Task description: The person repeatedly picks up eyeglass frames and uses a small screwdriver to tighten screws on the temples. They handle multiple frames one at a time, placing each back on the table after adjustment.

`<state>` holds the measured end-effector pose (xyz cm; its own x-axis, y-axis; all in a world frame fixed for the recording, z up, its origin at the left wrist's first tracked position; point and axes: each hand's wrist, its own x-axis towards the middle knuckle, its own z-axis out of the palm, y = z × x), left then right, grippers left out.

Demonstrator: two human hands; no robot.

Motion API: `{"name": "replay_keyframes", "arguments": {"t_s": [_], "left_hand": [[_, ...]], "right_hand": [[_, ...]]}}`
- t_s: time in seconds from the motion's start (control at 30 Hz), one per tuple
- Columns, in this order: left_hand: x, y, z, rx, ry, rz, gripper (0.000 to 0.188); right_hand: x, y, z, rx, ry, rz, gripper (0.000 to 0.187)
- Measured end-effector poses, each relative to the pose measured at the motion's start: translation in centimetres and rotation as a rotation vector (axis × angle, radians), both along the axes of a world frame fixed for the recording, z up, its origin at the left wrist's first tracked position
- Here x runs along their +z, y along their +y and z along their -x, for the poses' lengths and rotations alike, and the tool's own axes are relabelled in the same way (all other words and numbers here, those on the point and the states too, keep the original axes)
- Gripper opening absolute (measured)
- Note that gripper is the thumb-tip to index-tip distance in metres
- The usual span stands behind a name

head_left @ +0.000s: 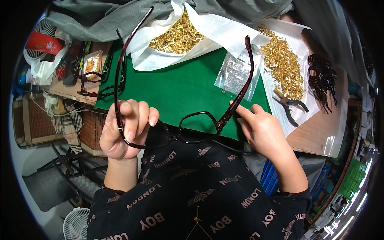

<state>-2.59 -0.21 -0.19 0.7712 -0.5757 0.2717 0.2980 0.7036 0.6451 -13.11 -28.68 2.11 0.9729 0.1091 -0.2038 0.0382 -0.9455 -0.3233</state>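
Note:
A dark reddish-brown eyeglass frame (199,113) is held up over the near edge of the green work surface, both temples spread and pointing away from me. My left hand (127,130) is closed around its left corner, where temple and front meet, with fingers curled and thumb underneath. Beside the right temple is my right hand (262,126); its outstretched index fingertip meets the temple a little above the hinge. The thumb of that hand stands apart from the index finger. Whether lenses sit in the rims cannot be made out.
Gold-coloured small parts (178,36) lie heaped on white cloth, with another pile (284,66) at right. Near it are pliers (289,107), a clear bag (236,74) of small metal pieces, and a bunch of dark temples (321,80). More eyeglass frames (90,86) rest at left.

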Motion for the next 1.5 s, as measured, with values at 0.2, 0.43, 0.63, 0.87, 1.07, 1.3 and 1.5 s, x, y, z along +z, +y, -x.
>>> {"name": "replay_keyframes", "arguments": {"t_s": [0.2, 0.43, 0.63, 0.87, 1.07, 1.3, 1.5], "left_hand": [[-1.8, -1.0, 0.0, -0.038, 0.093, 0.036, 0.036], [-4.1, -1.9, 0.2, 0.009, 0.06, -0.181, 0.043], [-5.7, -4.4, 0.9, -0.236, 0.312, 0.081, 0.042], [-7.0, -4.6, 1.5, -0.326, 0.487, 0.219, 0.042], [-7.1, -4.4, 1.6, -0.353, 0.521, 0.244, 0.041], [-6.9, -4.6, 1.5, -0.337, 0.495, 0.227, 0.04], [-7.2, -4.4, 1.5, -0.275, 0.536, 0.118, 0.037]], "right_hand": [[-0.2, 0.2, 0.3, -0.022, -0.013, -0.002, 0.042], [1.8, -0.8, 0.4, -0.218, -0.193, -0.239, 0.042], [5.1, 2.3, -2.1, 0.035, 0.049, -0.815, 0.038], [1.5, 4.5, -5.0, 0.169, 0.06, -0.87, 0.029], [1.6, 4.7, -5.6, 0.184, 0.167, -0.76, 0.034], [0.7, 5.2, -5.4, 0.15, 0.023, -0.876, 0.022], [1.5, 5.4, -5.2, 0.233, -0.128, -0.582, 0.023]]}}
